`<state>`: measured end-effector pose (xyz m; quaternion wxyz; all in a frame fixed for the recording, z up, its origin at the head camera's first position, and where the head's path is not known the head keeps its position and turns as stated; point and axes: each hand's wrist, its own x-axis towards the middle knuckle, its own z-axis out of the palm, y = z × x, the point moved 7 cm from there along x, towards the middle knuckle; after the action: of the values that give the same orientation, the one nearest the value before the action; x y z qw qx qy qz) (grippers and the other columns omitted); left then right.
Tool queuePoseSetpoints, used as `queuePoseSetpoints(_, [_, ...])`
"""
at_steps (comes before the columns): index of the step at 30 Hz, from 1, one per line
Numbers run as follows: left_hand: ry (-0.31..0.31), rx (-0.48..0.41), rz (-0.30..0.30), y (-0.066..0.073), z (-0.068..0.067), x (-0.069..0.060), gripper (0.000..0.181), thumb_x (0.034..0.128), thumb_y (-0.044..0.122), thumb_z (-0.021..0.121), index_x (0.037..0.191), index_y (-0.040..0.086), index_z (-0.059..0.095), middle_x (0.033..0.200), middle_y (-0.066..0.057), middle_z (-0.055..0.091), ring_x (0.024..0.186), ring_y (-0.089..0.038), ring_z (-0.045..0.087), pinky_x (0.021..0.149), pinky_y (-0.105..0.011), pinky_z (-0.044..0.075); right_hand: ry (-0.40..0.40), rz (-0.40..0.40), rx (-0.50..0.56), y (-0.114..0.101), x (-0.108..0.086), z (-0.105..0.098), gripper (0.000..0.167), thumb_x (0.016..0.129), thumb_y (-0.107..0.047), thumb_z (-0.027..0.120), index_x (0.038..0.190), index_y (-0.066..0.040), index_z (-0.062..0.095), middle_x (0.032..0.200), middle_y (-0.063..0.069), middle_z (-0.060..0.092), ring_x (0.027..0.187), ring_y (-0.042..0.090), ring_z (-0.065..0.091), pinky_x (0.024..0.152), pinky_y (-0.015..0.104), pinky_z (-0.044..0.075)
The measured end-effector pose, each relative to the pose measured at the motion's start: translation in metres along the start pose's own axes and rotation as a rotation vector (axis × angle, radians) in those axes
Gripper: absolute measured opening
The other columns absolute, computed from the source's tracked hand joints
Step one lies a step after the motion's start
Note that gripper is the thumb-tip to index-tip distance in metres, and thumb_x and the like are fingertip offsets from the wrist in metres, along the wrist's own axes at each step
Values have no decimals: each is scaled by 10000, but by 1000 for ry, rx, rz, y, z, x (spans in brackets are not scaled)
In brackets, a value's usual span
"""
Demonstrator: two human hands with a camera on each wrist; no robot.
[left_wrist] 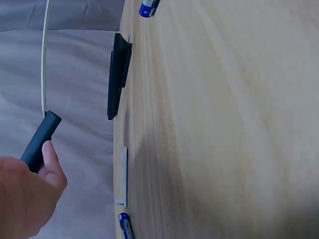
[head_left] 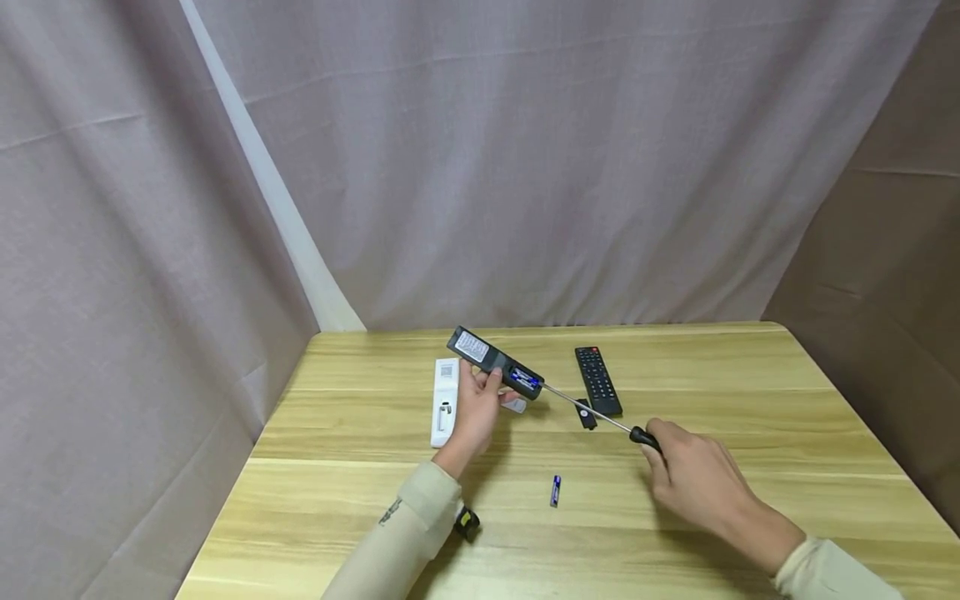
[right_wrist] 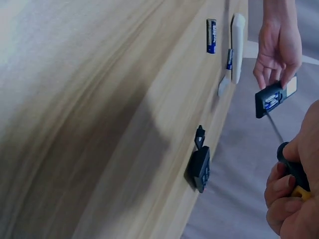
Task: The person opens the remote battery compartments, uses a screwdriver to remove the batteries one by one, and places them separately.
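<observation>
Remote (head_left: 495, 361): my L hand (head_left: 474, 412) holds it.
Screwdriver (head_left: 637, 434): my R hand (head_left: 697, 477) grips it.
Batts (head_left: 525, 379): I'd push v. softly, keep remote still.

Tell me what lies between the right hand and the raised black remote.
Head view: the screwdriver, its handle in the right hand, its tip at the battery end of the raised black remote.

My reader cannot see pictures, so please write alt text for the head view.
The left hand holds a black remote while the right hand holds a screwdriver pointing at its open battery compartment. Another black remote, a white remote and a loose battery lie on a wooden table.
</observation>
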<state>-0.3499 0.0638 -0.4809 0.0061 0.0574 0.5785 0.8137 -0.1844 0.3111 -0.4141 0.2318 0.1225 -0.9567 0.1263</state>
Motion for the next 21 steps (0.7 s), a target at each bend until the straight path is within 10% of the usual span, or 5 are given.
queuePoseSetpoints(21, [33, -85, -17, -2, -5, -1, 272, 1098, 11, 477, 1358, 56, 413, 1283, -345, 692, 961, -172, 794, 805, -321, 703, -9, -4, 9, 1, 1, 2, 249, 932, -83, 748, 836, -199, 549, 685, -112, 444, 555, 11, 359, 444, 199, 295])
